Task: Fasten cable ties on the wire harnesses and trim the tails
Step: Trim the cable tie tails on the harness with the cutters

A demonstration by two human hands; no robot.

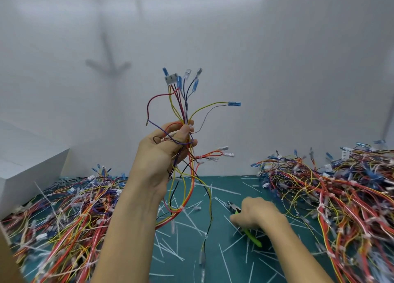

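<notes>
My left hand (164, 148) holds a wire harness (181, 103) upright above the green mat (213, 259), fingers and thumb curled round its middle. Blue and clear terminals and a white connector (171, 80) fan out at the top; red, yellow and black wires hang below with white cable ties (181, 207) on them. My right hand (255, 213) is low on the mat, closed on green-handled cutters (251, 237) whose dark jaws (232, 207) stick out to the left.
A big heap of tied harnesses (332, 197) lies at the right and another heap (64, 218) at the left. Cut white cable-tie tails (170, 250) are strewn over the mat. A white box (27, 165) stands at the far left before a white wall.
</notes>
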